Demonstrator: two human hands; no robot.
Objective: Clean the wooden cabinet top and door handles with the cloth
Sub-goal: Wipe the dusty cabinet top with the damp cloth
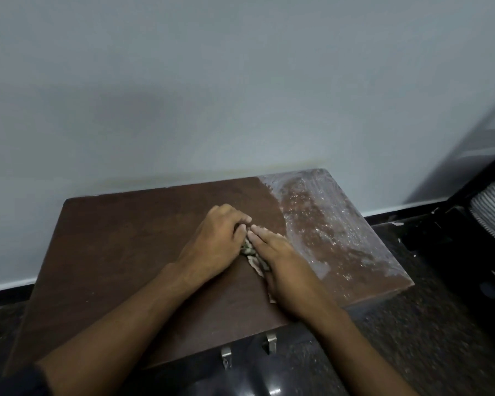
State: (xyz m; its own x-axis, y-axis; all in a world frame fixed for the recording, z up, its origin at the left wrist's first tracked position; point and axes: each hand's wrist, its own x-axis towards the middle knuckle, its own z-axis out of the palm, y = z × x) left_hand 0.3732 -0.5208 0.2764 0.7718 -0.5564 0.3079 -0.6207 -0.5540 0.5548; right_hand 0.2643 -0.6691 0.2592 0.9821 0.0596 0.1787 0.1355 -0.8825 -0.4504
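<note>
The dark brown wooden cabinet top (120, 247) fills the middle of the view, set against the wall. Its right third (326, 224) is coated in whitish dust and shiny specks; the left part looks dark and even. A small patterned cloth (253, 257) lies bunched on the top, mostly hidden under both hands. My left hand (215, 244) rests on the cloth's left side with its fingers curled over it. My right hand (280, 264) presses flat on the cloth, fingers straight, pointing up-left. Two metal door handles (226, 357) (271, 341) stick out below the front edge.
A pale grey wall (240, 95) rises directly behind the cabinet, with a dark skirting along its base. Speckled dark floor (412, 338) surrounds the cabinet. A black object with a ribbed grey panel (492, 212) stands at the right edge.
</note>
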